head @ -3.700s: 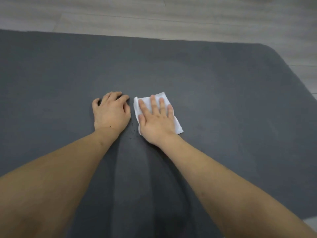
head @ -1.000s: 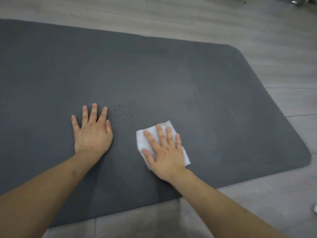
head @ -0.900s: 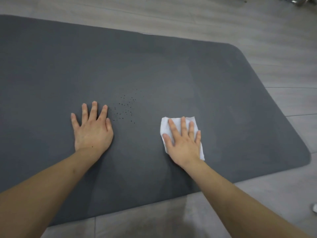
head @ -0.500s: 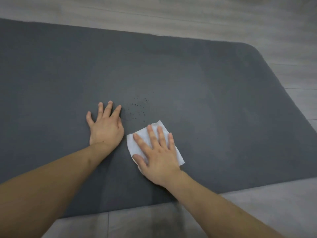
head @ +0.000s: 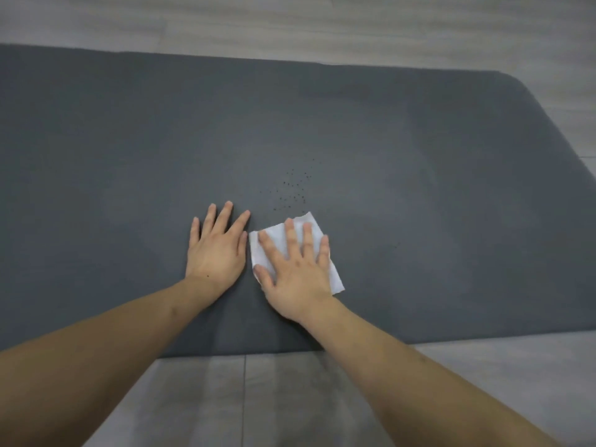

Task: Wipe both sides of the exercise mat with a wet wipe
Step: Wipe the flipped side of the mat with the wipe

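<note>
Head view: dark grey exercise mat [head: 354, 130] lies flat, specks [head: 292, 191] just beyond the fingers.
Right hand [head: 295, 269]: flat, fingers spread, pressing the white wet wipe [head: 279, 232].
Left hand [head: 217, 250]: flat on the mat, just beside the wipe.

matt grey mat [head: 354, 130], wood-grain floor [head: 322, 24]

One exercise mat [head: 129, 150], one wet wipe [head: 277, 235], two hands, left hand [head: 217, 250] and right hand [head: 295, 272], plus a scatter of tiny black specks [head: 292, 191].

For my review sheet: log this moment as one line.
stage: wiping top side | right hand: flat, pressing wet wipe on mat | left hand: flat on mat | dark specks: beyond wipe, unwiped
</note>
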Available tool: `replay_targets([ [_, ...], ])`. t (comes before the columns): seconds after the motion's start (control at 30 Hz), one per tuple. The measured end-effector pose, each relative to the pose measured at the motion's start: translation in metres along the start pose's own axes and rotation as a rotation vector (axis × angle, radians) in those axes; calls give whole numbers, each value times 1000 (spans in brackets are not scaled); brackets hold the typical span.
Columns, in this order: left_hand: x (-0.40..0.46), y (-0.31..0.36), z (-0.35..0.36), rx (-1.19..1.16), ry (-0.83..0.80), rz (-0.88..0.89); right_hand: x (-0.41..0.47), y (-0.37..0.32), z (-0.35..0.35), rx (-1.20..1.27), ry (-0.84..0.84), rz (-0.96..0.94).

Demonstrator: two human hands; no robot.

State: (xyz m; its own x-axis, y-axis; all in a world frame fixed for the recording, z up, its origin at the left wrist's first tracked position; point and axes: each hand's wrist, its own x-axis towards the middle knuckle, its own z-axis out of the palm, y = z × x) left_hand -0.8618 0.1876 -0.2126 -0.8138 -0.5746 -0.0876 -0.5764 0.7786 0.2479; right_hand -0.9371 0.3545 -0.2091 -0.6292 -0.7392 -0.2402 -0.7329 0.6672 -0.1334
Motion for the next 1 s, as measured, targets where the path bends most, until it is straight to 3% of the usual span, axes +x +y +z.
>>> replay_targets([
  [0.1,-12,-2,2,8,1,0,-48,13,10,-19,20,-134],
  [0.17,-21,0,2,18,4,4,-67,50,9,-12,32,-100],
  [0.3,-40,7,0,72,-74,24,-58,124,-4,-34,-3,233],
  [0.4,-42,8,-1,101,-212,58,-24,127,-16,53,-57,423],
  [0.47,-36,10,-4,90,-291,50,-14,93,-14,52,-55,362],
  [0.57,-31,13,-10,97,-347,27,-35,31,2,-21,-31,20],
  [0.7,-32,19,-12,102,-360,19,-77,50,6,-63,-38,-234],
  [0.8,-30,23,-13,128,-343,10,-102,107,1,-85,-38,-244],
  [1.0,-27,56,-14,148,-267,77,-152,194,-13,-96,-98,-80],
])
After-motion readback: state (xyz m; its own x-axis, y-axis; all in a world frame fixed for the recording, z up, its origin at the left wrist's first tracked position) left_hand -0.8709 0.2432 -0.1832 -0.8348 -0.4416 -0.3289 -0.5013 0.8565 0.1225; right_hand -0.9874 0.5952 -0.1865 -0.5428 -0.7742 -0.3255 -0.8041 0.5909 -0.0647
